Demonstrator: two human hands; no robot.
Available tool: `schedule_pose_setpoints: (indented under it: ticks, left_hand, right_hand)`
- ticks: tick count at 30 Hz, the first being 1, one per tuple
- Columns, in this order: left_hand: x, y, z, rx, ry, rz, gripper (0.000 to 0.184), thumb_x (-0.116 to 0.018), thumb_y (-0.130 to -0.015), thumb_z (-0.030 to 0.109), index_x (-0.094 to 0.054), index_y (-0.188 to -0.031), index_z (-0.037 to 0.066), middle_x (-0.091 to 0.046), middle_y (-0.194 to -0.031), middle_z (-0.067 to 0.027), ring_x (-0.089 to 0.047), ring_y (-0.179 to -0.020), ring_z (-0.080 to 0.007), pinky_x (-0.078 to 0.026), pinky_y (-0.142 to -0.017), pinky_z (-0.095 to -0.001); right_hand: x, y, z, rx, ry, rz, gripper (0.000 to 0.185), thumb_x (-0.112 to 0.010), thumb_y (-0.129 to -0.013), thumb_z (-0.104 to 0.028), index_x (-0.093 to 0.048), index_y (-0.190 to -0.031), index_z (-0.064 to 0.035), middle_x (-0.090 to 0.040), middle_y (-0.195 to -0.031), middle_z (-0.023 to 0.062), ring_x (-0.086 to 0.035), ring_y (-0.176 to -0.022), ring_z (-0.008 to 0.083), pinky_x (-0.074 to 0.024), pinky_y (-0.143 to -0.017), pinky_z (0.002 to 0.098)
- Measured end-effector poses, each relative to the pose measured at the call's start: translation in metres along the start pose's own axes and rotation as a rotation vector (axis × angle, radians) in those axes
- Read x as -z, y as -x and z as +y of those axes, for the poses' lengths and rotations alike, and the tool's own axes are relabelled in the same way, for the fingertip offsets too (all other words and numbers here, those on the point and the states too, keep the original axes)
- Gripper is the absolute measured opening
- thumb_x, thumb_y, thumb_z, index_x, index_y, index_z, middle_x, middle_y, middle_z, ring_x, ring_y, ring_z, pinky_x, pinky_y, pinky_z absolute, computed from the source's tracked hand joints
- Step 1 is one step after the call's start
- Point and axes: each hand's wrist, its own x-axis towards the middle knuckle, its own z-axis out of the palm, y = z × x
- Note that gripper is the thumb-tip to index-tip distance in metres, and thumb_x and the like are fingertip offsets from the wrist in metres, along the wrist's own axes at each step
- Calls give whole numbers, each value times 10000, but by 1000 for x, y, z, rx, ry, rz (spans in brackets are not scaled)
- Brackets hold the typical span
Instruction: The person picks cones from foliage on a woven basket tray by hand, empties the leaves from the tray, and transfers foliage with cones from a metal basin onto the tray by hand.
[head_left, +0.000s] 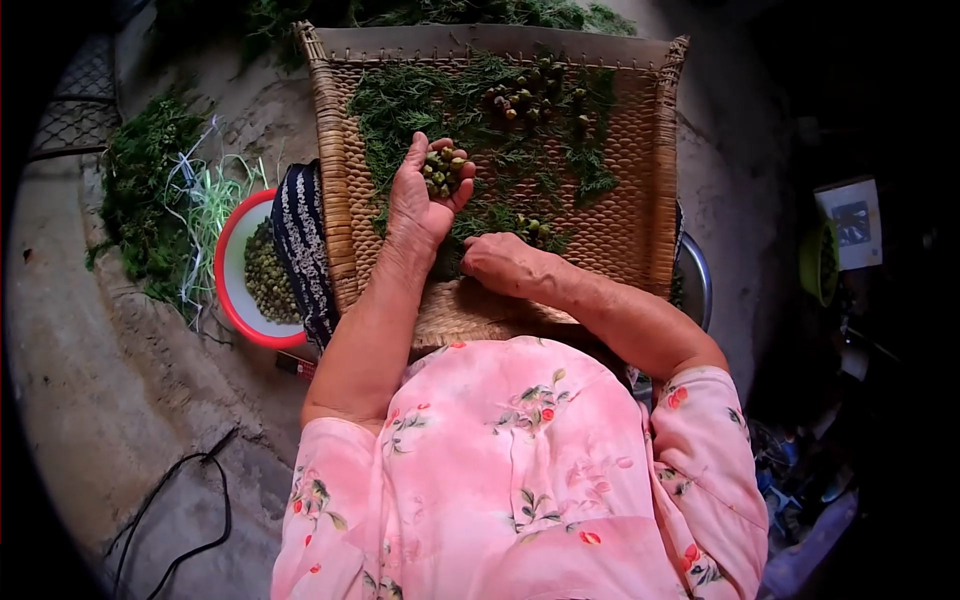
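Note:
My left hand [430, 195] is palm up over the woven basket tray [625, 200], its fingers curled around a heap of small green cones [443, 172]. Close by on the right, my right hand [497, 262] is bent down at the near part of the tray with its fingers closed; what they pinch is hidden. Feathery green sprigs [400, 95] cover the tray's left and middle. More green and brownish cones [525, 95] lie in a cluster toward the far side, and a few [535, 230] sit just beyond my right hand.
A red-rimmed white basin [232, 300] of cones stands left of the tray, beside dark patterned cloth [303, 250]. Cut greenery [150, 190] and pale plastic strands [215, 220] lie farther left. A metal basin's rim [700, 280] shows at right. A black cable [225, 500] crosses the floor.

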Motion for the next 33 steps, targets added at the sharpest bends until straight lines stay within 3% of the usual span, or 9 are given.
schedule_pose_setpoints:
  ticks: [2,11,14,16,19,22,23,28,33]
  left_hand:
    - [2,-2,2,14,12,5,343,-530,-873,425,-598,-918,93,-622,-835,-73,-614,-749,-234,-538,-562,-342]
    - [0,-1,1,-2,-3,27,337,-527,-875,423,-596,-922,96,-625,-841,-70,-619,-751,-231,-540,-564,-340]
    - [1,-2,-1,4,-24,51,331,-532,-874,415,-585,-933,94,-626,-834,-71,-619,-729,-221,-538,-541,-328]
    - [2,-4,-4,29,-50,61,325,-533,-876,410,-586,-927,94,-626,-825,-68,-618,-702,-203,-530,-510,-310]
    - [-1,-2,-10,46,-118,77,342,-526,-872,437,-567,-909,100,-606,-775,-42,-600,-627,-168,-513,-465,-278]
    - [-8,2,-12,74,-150,88,337,-532,-870,432,-572,-917,101,-615,-781,-44,-603,-609,-155,-485,-425,-240]
    - [-9,3,-11,82,-153,98,321,-538,-871,418,-584,-906,102,-617,-781,-42,-607,-613,-163,-475,-419,-237]
    - [-9,3,-8,85,-123,87,295,-551,-870,393,-598,-895,103,-620,-780,-40,-614,-611,-177,-453,-403,-231]
    - [-4,0,-5,67,-87,88,288,-545,-875,387,-603,-891,105,-622,-795,-43,-621,-628,-186,-451,-400,-238]
  right_hand:
    - [2,6,-3,58,326,73,96,-537,-725,-53,-626,-748,-26,-594,-777,125,-612,-765,271,-512,-625,371]
    - [39,21,2,-65,155,-55,101,-538,-746,-56,-629,-786,-36,-629,-761,139,-632,-726,290,-518,-611,377]
    - [64,29,9,-11,-128,347,100,-555,-751,-67,-596,-828,-19,-617,-752,149,-619,-741,312,-509,-643,392]
    - [79,32,8,26,-319,616,114,-611,-777,-54,-600,-888,-30,-622,-747,87,-614,-677,165,-510,-621,281]
    - [80,27,19,140,-730,680,171,-606,-826,-63,-605,-992,-24,-631,-763,18,-584,-675,81,-492,-609,232]
    - [83,29,28,-31,-554,684,178,-623,-809,-56,-601,-984,-24,-635,-765,42,-588,-683,84,-491,-611,235]
    - [81,31,34,-45,-329,753,183,-657,-774,-77,-586,-931,-12,-630,-746,89,-613,-674,169,-497,-598,279]
    - [71,43,27,-290,84,141,377,-699,-723,-165,-507,-1006,-7,-594,-877,199,-618,-809,336,-517,-657,403]
    - [33,36,19,-328,232,189,341,-612,-756,-94,-453,-1036,21,-510,-941,211,-616,-799,342,-529,-631,381]
